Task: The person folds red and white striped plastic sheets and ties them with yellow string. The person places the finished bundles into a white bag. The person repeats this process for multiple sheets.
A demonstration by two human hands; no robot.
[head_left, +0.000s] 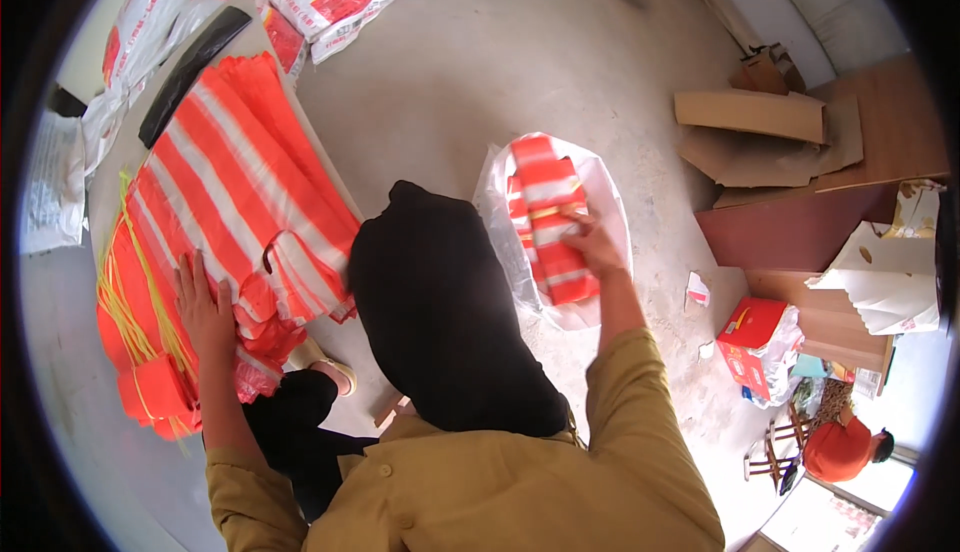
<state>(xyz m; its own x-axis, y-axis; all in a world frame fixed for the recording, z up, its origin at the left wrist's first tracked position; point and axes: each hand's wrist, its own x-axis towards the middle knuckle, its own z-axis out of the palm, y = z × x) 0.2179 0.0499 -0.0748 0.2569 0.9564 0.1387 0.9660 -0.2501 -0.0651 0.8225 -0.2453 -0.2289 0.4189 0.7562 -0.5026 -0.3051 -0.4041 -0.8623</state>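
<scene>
Bundle [548,226], long axis forward, slightly leftward

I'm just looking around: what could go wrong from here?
The soft plastic sack on the floor might crumple or tip as the right hand works at the striped bundle in its mouth. Loose yellow strings run close to the left hand and could snag its fingers.

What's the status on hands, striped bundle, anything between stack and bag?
Left hand flat on red-and-white striped stack. Right hand at striped bundle, grip unclear. Bundle over or inside pale plastic bag. Black-clothed leg between stack and bag.
</scene>
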